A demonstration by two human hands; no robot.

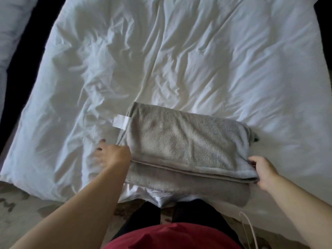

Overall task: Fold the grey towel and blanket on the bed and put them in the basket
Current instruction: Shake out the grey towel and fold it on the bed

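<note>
Seemingly mid-fold: one grey blanket (186, 144) lies doubled at the near edge of the bed (197, 51). The right hand (264, 169) grips one end; the left hand (113, 153) touches the other, grip unclear. Next probably comes another fold, corners matched. One white tag (121, 121) shows; no basket or separate towel.

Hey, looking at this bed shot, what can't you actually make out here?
- Basket: outside the head view's edges.
- Left hand: motion-blurred, so its grip on the folded grey fleece blanket is unclear.
- Right hand: fingertips hidden under the blanket's fold.
- Thin white cable: cut off by the bottom edge.
- White sewn label: too blurred to read.
</note>
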